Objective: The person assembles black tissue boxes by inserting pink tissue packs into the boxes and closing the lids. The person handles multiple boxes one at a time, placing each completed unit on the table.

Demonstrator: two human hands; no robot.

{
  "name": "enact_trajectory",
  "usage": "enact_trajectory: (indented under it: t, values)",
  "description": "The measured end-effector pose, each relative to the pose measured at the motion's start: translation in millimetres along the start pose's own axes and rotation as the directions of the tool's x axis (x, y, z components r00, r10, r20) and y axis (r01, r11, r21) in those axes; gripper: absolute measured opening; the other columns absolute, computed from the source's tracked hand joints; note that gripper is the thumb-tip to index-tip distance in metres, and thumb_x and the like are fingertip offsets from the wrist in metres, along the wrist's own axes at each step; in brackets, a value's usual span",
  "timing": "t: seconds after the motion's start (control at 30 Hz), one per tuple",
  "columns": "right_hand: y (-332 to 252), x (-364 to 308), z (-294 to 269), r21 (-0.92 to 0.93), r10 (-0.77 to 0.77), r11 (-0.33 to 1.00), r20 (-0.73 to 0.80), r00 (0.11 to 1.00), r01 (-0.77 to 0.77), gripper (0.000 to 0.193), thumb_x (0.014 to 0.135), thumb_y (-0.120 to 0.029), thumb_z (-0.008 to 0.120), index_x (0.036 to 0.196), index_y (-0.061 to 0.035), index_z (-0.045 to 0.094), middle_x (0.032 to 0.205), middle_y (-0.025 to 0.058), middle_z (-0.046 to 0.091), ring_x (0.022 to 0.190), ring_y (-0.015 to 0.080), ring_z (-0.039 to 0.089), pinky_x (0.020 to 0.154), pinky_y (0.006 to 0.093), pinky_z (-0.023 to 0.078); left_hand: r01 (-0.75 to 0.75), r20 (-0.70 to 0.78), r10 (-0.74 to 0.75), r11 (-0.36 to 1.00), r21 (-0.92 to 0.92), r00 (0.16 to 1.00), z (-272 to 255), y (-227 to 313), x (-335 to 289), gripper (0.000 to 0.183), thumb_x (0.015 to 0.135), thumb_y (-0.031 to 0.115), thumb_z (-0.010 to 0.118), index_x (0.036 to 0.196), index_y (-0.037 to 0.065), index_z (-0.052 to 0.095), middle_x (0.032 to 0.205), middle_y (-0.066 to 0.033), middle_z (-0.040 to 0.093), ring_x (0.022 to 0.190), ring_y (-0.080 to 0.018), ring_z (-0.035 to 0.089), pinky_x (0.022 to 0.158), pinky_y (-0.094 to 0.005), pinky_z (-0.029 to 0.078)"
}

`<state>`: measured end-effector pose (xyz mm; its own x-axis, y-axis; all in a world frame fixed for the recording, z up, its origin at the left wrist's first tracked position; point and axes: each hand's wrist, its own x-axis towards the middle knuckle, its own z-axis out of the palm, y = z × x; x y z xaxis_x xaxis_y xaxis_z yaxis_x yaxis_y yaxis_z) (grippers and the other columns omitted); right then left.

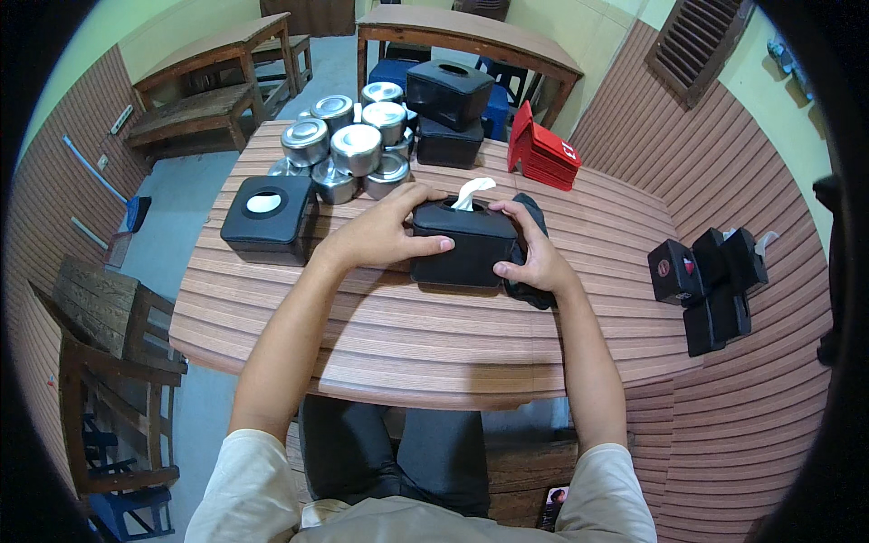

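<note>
A black tissue box [460, 261] stands on the wood-striped table [425, 357] in front of me, with a white tissue [473, 192] poking up from its oval slot. My left hand [387, 226] grips its left end, thumb on the front face and fingers over the top. The right end is held by my right hand [539, 253], thumb at the front and fingers on the top edge. A dark crumpled cloth [532, 294] lies beside the box, partly under my right hand. To the left sits another black tissue box [270, 222] with white showing in its opening.
Stacked round metal tins [356, 149] stand behind my left hand. Beyond them are two stacked black boxes [448, 95] and red folded stands [543, 154]. Several black tissue boxes [715, 271] cluster at the right by the wall. A phone [554, 507] lies on the bench.
</note>
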<state>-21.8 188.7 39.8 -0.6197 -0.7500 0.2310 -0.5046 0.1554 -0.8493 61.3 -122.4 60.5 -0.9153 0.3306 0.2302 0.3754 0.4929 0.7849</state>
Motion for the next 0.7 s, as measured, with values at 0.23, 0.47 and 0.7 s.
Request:
enact_trajectory:
  t: [0.23, 0.47, 0.7]
  values:
    - [-20, 7, 30, -0.271, -0.024, 0.962, 0.02, 1.0, 0.028, 0.103, 0.068, -0.035, 0.1, 0.153, -0.0126, 0.045, 0.154, 0.0197, 0.046, 0.146, 0.0379, 0.046, 0.125, 0.0504, 0.037, 0.055, -0.311, 0.016, 0.975, 0.218, 0.95, 15, 21, -65, 0.077, 0.087, 0.033, 0.089, 0.153, 0.01, 0.058, 0.158, -0.031, 0.048, 0.139, -0.0523, 0.055, 0.115, -0.0494, 0.049]
    - [-16, 32, 97, -0.257, -0.037, 0.966, -0.046, 0.998, 0.024, 0.106, 0.071, -0.036, 0.1, 0.16, -0.0198, 0.045, 0.159, 0.026, 0.04, 0.138, 0.0371, 0.052, 0.111, 0.0461, 0.051, 0.18, -0.69, 0.076, 0.939, 0.291, 0.72, 57, 32, -137, 0.034, 0.088, 0.006, 0.077, 0.119, 0.0, 0.064, 0.121, -0.023, 0.062, 0.119, -0.0434, 0.058, 0.103, -0.0501, 0.05]
    - [-9, 46, 123, -0.196, -0.202, 0.961, -0.019, 0.979, 0.195, 0.105, 0.086, -0.016, 0.091, 0.171, -0.0146, 0.03, 0.145, 0.0218, 0.056, 0.121, 0.029, 0.066, 0.107, 0.041, 0.056, 0.176, -0.457, 0.024, 0.904, 0.389, 0.889, 67, 15, -139, 0.025, 0.092, 0.02, 0.074, 0.11, 0.003, 0.07, 0.113, -0.0193, 0.065, 0.109, -0.0404, 0.062, 0.097, -0.0493, 0.051]
